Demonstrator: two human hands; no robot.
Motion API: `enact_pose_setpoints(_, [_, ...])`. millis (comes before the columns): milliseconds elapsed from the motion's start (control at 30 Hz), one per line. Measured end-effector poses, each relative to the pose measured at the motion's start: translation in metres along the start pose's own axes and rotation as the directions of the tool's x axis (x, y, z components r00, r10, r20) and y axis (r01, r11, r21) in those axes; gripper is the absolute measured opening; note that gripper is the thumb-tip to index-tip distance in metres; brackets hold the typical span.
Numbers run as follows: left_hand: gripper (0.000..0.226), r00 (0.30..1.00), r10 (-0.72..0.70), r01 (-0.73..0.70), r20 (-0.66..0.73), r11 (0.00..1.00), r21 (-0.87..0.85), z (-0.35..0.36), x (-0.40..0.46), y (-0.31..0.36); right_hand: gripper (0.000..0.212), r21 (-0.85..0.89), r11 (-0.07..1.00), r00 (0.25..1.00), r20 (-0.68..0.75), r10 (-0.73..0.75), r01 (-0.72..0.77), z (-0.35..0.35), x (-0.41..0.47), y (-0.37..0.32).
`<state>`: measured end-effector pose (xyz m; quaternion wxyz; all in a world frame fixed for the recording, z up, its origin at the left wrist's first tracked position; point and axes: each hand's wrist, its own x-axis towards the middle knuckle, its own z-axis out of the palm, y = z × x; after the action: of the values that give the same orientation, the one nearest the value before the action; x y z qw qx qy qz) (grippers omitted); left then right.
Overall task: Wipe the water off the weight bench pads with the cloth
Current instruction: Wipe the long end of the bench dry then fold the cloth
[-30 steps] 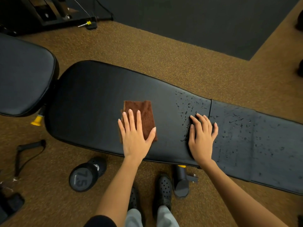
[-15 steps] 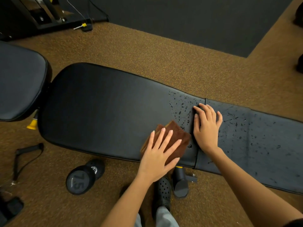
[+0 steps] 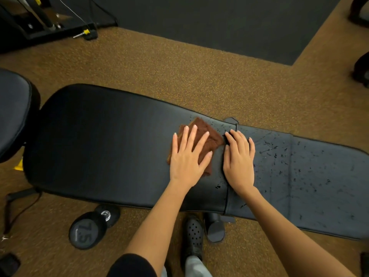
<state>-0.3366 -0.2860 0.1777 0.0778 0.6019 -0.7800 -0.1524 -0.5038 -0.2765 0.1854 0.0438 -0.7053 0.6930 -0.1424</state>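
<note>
Brown cloth under flat, spread left grip; right grip likewise flat, just beside.

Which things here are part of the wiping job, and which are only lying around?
Part of the job:
- brown cloth under the left hand
- long pad
- wet pad with droplets
- right hand, flat by the seam

Lying around:
- dumbbell
- strap handle
- yellow pin
</note>
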Motion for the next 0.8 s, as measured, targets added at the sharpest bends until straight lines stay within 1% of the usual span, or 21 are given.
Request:
enact_pose_setpoints(200, [0.059,0.979,-0.202,0.201,-0.014,0.978,-0.053,-0.007,0.038,0.005,0.042,0.003,1.000,1.000,-0.008,0.012,-0.011,-0.001,0.000,-0.002])
enact_pose_setpoints(267, [0.058,0.965,-0.263,0.264,0.019,0.961,-0.085,-0.011,0.052,0.010,0.042,0.006,1.000,1.000,-0.010,0.014,-0.014,-0.001,0.001,-0.002])
enact_pose_setpoints(333, [0.055,0.955,-0.290,0.296,0.064,0.950,-0.099,-0.016,0.065,0.014,0.042,0.006,1.000,1.000,-0.010,0.017,-0.017,0.000,0.001,-0.004])
enact_pose_setpoints(400, [0.053,0.961,-0.260,0.268,0.090,0.959,-0.094,-0.020,0.076,0.018,0.043,0.000,1.000,1.000,-0.012,0.023,-0.023,0.001,0.001,-0.005])
enact_pose_setpoints(500, [0.050,0.982,-0.159,0.169,0.104,0.980,-0.101,-0.022,0.081,0.023,0.045,0.001,0.999,0.999,-0.011,0.045,-0.045,0.001,0.001,-0.005])
enact_pose_setpoints(567, [0.049,0.994,-0.078,0.086,0.071,0.990,-0.113,-0.019,0.075,0.022,0.046,-0.007,0.999,0.999,-0.009,0.049,-0.049,0.001,0.001,-0.006])
enact_pose_setpoints(700, [0.056,0.999,0.042,-0.039,0.022,0.994,-0.106,-0.012,0.059,0.012,0.047,-0.018,0.999,0.999,-0.013,0.045,-0.045,0.002,0.001,-0.006])
enact_pose_setpoints(767, [0.053,0.999,0.050,-0.052,-0.013,0.991,-0.122,-0.011,0.050,0.005,0.047,-0.017,0.999,0.999,-0.016,0.041,-0.042,0.002,0.001,-0.006])
enact_pose_setpoints(800, [0.051,0.999,0.017,-0.023,-0.040,0.990,-0.139,-0.010,0.044,0.001,0.046,-0.012,0.999,0.999,-0.019,0.040,-0.040,0.002,0.001,-0.006])
